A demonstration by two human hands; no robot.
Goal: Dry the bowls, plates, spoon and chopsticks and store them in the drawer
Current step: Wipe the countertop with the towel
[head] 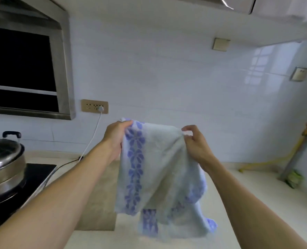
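Both arms raised over the worktop (239, 191), holding up a pale towel (156, 169) with blue flower bands. Left hand (116, 139) gripping the towel's upper left corner, fingers curled round the cloth at its top edge. Right hand (195, 142) pinching the upper right corner between thumb and lower fingers, forefinger lifted and bent above the cloth. Towel hanging slack between the two, lower edge drooping close above the worktop, folded back on itself along the right side. No bowls, plates, spoon, chopsticks or drawer in view.

Behind the towel, a beige mat (98, 203) lying flat, its near edge square to the worktop's front. At the left end, a steel pot (3, 164) with lid on a black cooktop (39, 175), well apart from the towel. White cable (93, 137) running down from the wall socket (94, 106) to the worktop's back edge. At the far right corner, a yellow hose (267, 161) along the wall, beside a grey pipe (296, 155). Bare pale surface to the right of the towel and in front of it.
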